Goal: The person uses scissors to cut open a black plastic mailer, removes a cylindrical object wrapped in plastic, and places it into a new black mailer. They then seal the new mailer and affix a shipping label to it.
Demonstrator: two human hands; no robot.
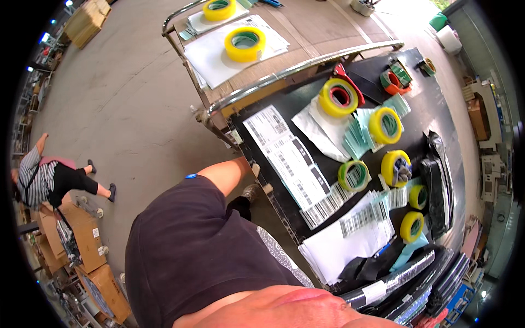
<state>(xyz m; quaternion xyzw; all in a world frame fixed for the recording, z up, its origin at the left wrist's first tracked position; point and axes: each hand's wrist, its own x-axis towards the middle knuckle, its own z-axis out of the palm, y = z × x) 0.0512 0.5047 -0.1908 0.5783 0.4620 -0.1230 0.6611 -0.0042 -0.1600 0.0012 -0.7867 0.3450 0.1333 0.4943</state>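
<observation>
My left forearm [227, 176] comes out of a dark short sleeve and reaches the near-left edge of a black-topped table [257, 156]; the hand itself is hidden at that edge. My right hand does not show. Nearest the left arm, long printed label sheets [287, 158] lie on the tabletop. A red-handled tape dispenser [350, 82] carries a yellow tape roll [330, 104]. More yellow tape rolls lie around it, among them one [373, 126] on light-green slips [356, 136] and one [387, 168] with a greyish cloth-like thing inside. Stacked white label sheets [350, 240] sit at the near end.
Dark plastic-wrapped rolls [407, 276] crowd the near right. A black plastic bag [437, 186] lies along the right. Beyond a metal rail [306, 68], a cart holds papers and a tape roll [261, 45]. At far left, another person [52, 177] walks beside cardboard boxes [82, 235].
</observation>
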